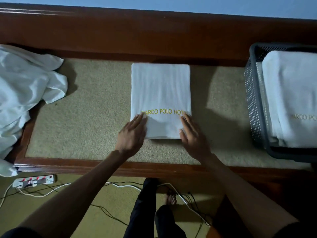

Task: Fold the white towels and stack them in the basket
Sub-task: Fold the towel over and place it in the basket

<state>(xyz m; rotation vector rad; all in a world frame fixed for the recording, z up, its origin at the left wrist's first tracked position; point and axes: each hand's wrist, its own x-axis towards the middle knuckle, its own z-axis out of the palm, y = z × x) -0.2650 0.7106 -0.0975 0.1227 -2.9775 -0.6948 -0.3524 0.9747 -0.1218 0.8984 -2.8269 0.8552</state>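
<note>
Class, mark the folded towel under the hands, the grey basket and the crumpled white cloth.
folded towel (160, 86): head view, its plain upper middle.
grey basket (254, 100): head view, its perforated left wall.
crumpled white cloth (25, 83): head view, its rumpled middle.

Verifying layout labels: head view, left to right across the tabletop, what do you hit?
loose white towels → folded towel → grey basket. Hands left out, since they overlap the folded towel.

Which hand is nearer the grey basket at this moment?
Right. The right hand rests flat on the near right corner of the folded towel, on the side toward the basket; the left hand rests on its near left corner, farther away.
</note>
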